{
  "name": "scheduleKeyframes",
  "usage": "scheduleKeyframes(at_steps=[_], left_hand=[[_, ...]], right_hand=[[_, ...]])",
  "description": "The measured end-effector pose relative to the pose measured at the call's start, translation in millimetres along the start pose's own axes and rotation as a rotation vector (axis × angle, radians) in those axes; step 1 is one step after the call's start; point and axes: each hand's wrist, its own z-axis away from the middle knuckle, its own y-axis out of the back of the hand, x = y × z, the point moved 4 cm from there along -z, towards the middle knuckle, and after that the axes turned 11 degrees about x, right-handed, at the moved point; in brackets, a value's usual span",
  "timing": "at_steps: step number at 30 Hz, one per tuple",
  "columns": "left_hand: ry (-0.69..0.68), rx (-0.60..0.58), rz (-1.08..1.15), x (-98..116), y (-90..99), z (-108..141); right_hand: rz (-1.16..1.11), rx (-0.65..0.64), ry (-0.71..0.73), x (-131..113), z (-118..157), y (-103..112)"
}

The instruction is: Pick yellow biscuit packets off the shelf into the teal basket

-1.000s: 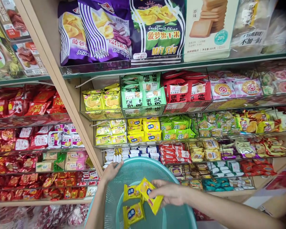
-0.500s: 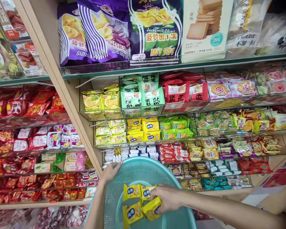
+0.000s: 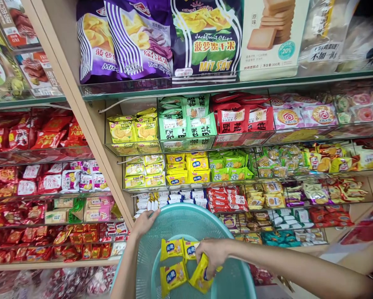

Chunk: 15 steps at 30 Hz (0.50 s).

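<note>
A teal plastic basket (image 3: 186, 209) with perforated walls fills the lower middle of the view. My left hand (image 3: 145, 223) grips its rim on the left side, fingers curled over the edge. Inside the basket, my right hand (image 3: 213, 254) is closed on a small yellow snack packet (image 3: 200, 279), which it holds at a tilt. Several other yellow packets lie beside it: one at the upper left (image 3: 171, 249), one at the lower left (image 3: 173, 277), and one partly hidden by my right fingers (image 3: 190, 249).
Glass-fronted shelves of small wrapped snacks rise ahead, including matching yellow packets (image 3: 199, 169). Large purple chip bags (image 3: 139, 41) stand on the upper shelf. A wooden divider (image 3: 89, 137) separates the left shelves of red packets (image 3: 49, 133). White packets (image 3: 151, 202) sit just behind the basket rim.
My right hand has shifted slightly right, and the packet in it has turned more upright, away from the lower-left packet. My left hand keeps its hold on the rim.
</note>
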Motion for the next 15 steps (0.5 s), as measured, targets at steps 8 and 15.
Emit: scheduleKeyframes(at_steps=[8, 15], left_hand=[[-0.002, -0.024, 0.018, 2.3, -0.8, 2.2], [0.008, -0.005, 0.03, -1.1, 0.3, 6.7]], right_hand=[[-0.101, -0.645, -0.161, 11.3, -36.3, -36.6], [-0.101, -0.726, -0.218, -2.6, -49.1, -57.4]])
